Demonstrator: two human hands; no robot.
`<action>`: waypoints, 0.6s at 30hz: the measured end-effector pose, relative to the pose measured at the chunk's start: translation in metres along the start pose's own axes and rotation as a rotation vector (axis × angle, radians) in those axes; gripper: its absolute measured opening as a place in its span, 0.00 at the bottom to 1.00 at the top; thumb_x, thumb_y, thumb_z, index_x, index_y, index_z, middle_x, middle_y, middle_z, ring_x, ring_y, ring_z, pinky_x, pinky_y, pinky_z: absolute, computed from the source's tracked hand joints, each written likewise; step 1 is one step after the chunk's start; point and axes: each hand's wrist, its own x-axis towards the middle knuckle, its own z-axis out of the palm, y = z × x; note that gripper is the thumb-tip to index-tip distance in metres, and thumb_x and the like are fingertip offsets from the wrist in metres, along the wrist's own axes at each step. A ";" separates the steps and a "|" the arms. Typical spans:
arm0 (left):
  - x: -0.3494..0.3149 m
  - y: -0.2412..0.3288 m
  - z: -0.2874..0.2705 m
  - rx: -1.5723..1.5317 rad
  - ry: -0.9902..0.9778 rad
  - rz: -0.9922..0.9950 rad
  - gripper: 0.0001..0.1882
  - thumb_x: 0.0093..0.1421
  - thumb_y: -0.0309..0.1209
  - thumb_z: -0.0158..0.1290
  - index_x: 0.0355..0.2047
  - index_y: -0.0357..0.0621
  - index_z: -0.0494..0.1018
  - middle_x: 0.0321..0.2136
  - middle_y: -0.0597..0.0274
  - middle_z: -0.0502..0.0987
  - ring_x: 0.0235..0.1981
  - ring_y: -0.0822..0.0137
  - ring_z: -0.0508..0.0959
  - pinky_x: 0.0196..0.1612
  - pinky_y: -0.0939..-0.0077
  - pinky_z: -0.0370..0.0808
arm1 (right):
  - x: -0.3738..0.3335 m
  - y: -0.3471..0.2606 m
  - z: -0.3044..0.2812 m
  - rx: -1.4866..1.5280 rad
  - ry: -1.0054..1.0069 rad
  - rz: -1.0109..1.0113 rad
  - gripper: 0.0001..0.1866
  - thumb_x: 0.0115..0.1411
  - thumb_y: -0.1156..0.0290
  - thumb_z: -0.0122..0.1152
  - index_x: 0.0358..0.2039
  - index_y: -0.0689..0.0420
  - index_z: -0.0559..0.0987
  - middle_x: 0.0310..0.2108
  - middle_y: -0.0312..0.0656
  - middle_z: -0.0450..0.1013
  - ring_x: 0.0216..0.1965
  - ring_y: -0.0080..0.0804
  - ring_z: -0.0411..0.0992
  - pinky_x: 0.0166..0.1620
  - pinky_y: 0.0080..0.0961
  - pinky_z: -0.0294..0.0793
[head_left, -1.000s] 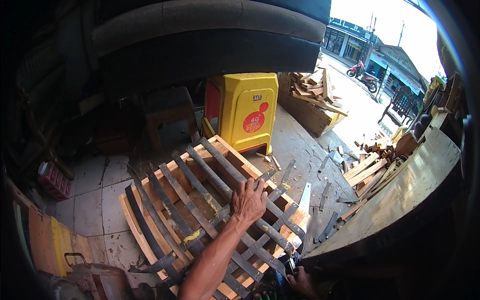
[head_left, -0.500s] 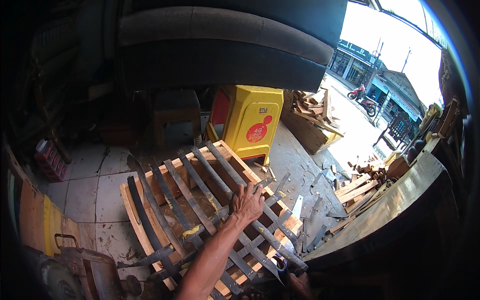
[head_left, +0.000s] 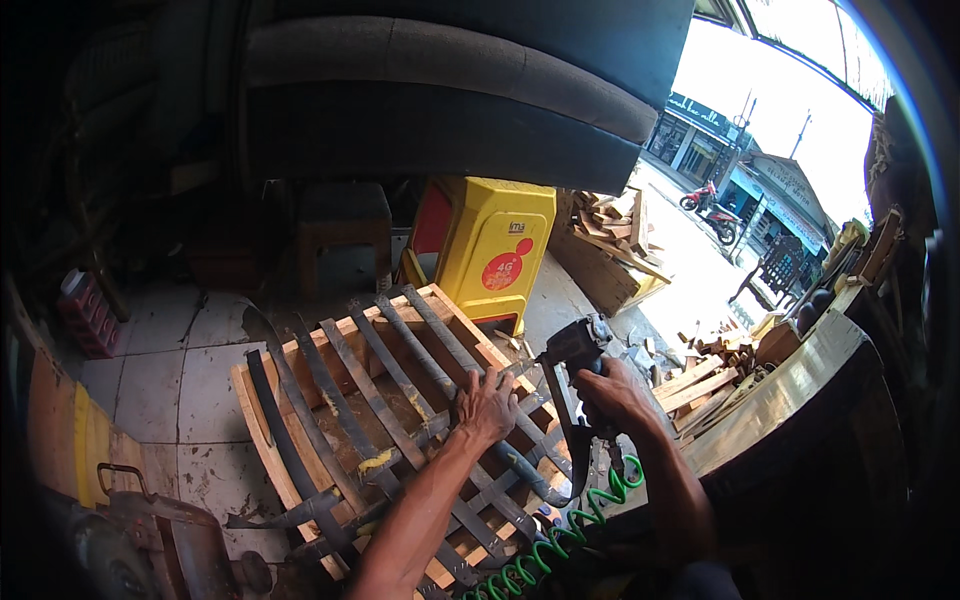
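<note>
A wooden frame (head_left: 262,440) lies in front of me, crossed by black rubber-like straps (head_left: 345,430) woven over each other. My left hand (head_left: 487,405) rests on the frame's right part, its fingers bent round a black strap there. In my right hand (head_left: 615,392) is a dark air staple gun (head_left: 577,343), gripped by its handle. The gun's nose points left, close to the frame's right edge and just past my left fingers. A green coiled air hose (head_left: 590,510) runs from the handle down to the lower edge. A loose strap end (head_left: 578,465) curves below the gun.
Behind the frame stands a yellow plastic stool (head_left: 500,250), with a dark stool (head_left: 345,230) beside it. Wood offcuts fill a box (head_left: 605,270) and lie in a pile (head_left: 700,385) at the right. A curved board (head_left: 790,400) bounds the right side; a rusty machine (head_left: 170,530) stands lower left.
My right hand has come up from the low right edge, now with the staple gun and its green hose. My left hand stays on the strap, almost unmoved.
</note>
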 end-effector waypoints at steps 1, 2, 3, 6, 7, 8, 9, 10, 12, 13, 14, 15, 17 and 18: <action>0.000 0.004 0.001 0.004 -0.002 0.010 0.25 0.64 0.41 0.51 0.59 0.49 0.72 0.52 0.49 0.68 0.54 0.46 0.66 0.50 0.44 0.72 | 0.020 0.002 0.002 -0.038 -0.034 -0.004 0.15 0.59 0.61 0.58 0.26 0.60 0.73 0.16 0.36 0.69 0.15 0.25 0.68 0.19 0.27 0.66; 0.002 0.008 0.003 0.008 -0.001 0.019 0.25 0.64 0.41 0.51 0.59 0.49 0.72 0.53 0.49 0.68 0.55 0.45 0.65 0.50 0.43 0.72 | 0.038 0.006 0.004 -0.078 -0.069 -0.011 0.15 0.59 0.61 0.58 0.24 0.59 0.72 0.16 0.36 0.69 0.15 0.25 0.68 0.18 0.28 0.66; 0.002 0.010 0.004 0.023 -0.003 0.021 0.24 0.64 0.41 0.51 0.59 0.49 0.72 0.53 0.49 0.67 0.55 0.45 0.65 0.51 0.43 0.72 | 0.056 0.014 0.008 -0.095 -0.070 -0.031 0.16 0.59 0.60 0.58 0.23 0.59 0.73 0.16 0.37 0.70 0.15 0.26 0.68 0.17 0.29 0.67; 0.000 0.006 -0.002 0.011 -0.011 0.018 0.23 0.64 0.40 0.51 0.58 0.48 0.74 0.55 0.49 0.67 0.57 0.44 0.65 0.52 0.41 0.71 | 0.069 0.000 0.023 -0.181 -0.126 0.029 0.16 0.58 0.60 0.58 0.23 0.60 0.75 0.16 0.37 0.70 0.15 0.26 0.69 0.18 0.29 0.68; -0.001 0.008 -0.006 -0.004 -0.026 0.008 0.22 0.64 0.40 0.51 0.57 0.48 0.74 0.55 0.49 0.66 0.57 0.44 0.64 0.52 0.41 0.71 | 0.075 0.004 0.027 -0.186 -0.170 0.029 0.17 0.58 0.59 0.58 0.25 0.62 0.76 0.17 0.38 0.71 0.16 0.27 0.70 0.19 0.29 0.69; -0.001 0.011 -0.011 -0.019 -0.041 -0.002 0.22 0.64 0.40 0.51 0.56 0.48 0.74 0.56 0.48 0.66 0.57 0.44 0.64 0.52 0.41 0.71 | 0.077 0.007 0.028 -0.210 -0.156 0.027 0.17 0.57 0.59 0.59 0.25 0.63 0.77 0.17 0.38 0.72 0.17 0.27 0.70 0.19 0.29 0.69; -0.001 0.013 -0.014 -0.035 -0.057 -0.010 0.21 0.64 0.39 0.51 0.56 0.48 0.75 0.56 0.48 0.66 0.58 0.44 0.64 0.53 0.41 0.71 | 0.079 0.008 0.031 -0.234 -0.140 0.027 0.18 0.57 0.59 0.59 0.26 0.64 0.78 0.18 0.38 0.72 0.17 0.27 0.71 0.20 0.29 0.69; -0.002 0.013 -0.016 -0.031 -0.061 -0.016 0.21 0.64 0.39 0.51 0.55 0.47 0.75 0.56 0.49 0.66 0.58 0.44 0.64 0.53 0.41 0.71 | 0.080 0.008 0.035 -0.258 -0.133 0.023 0.18 0.57 0.59 0.59 0.27 0.65 0.78 0.18 0.39 0.72 0.17 0.27 0.71 0.20 0.29 0.69; -0.003 0.013 -0.016 -0.025 -0.071 -0.025 0.20 0.64 0.39 0.51 0.54 0.47 0.76 0.56 0.49 0.66 0.58 0.44 0.64 0.53 0.42 0.71 | 0.082 0.009 0.033 -0.253 -0.145 0.023 0.20 0.56 0.58 0.60 0.29 0.67 0.79 0.19 0.40 0.73 0.19 0.27 0.72 0.21 0.30 0.69; -0.003 0.012 -0.015 -0.010 -0.056 -0.017 0.20 0.64 0.39 0.51 0.54 0.47 0.76 0.56 0.49 0.66 0.57 0.44 0.64 0.53 0.42 0.71 | 0.084 0.010 0.032 -0.256 -0.146 0.014 0.20 0.56 0.58 0.60 0.29 0.67 0.79 0.19 0.40 0.73 0.19 0.27 0.72 0.21 0.30 0.69; -0.003 0.011 -0.012 0.004 -0.041 -0.008 0.20 0.64 0.39 0.51 0.54 0.47 0.76 0.55 0.50 0.66 0.57 0.45 0.64 0.53 0.42 0.71 | 0.086 0.011 0.031 -0.259 -0.145 0.006 0.20 0.56 0.58 0.60 0.29 0.67 0.79 0.20 0.40 0.73 0.19 0.27 0.72 0.21 0.30 0.70; -0.004 0.011 -0.011 0.019 -0.027 0.002 0.20 0.64 0.39 0.51 0.53 0.47 0.76 0.54 0.50 0.66 0.56 0.45 0.64 0.53 0.43 0.71 | 0.087 0.011 0.031 -0.278 -0.134 0.013 0.20 0.56 0.58 0.60 0.29 0.67 0.79 0.20 0.40 0.73 0.19 0.27 0.72 0.21 0.30 0.69; -0.003 0.012 -0.010 -0.003 -0.044 -0.010 0.19 0.64 0.39 0.51 0.52 0.46 0.76 0.52 0.51 0.67 0.55 0.46 0.65 0.52 0.43 0.71 | 0.089 0.013 0.027 -0.263 -0.144 0.030 0.17 0.56 0.59 0.61 0.25 0.62 0.77 0.18 0.37 0.71 0.16 0.25 0.70 0.18 0.28 0.68; -0.004 0.012 -0.011 -0.014 -0.053 -0.016 0.19 0.64 0.39 0.51 0.52 0.46 0.76 0.51 0.51 0.67 0.55 0.46 0.65 0.52 0.42 0.71 | 0.089 0.016 0.025 -0.255 -0.150 0.038 0.16 0.55 0.59 0.61 0.24 0.60 0.76 0.17 0.36 0.70 0.14 0.25 0.68 0.17 0.27 0.67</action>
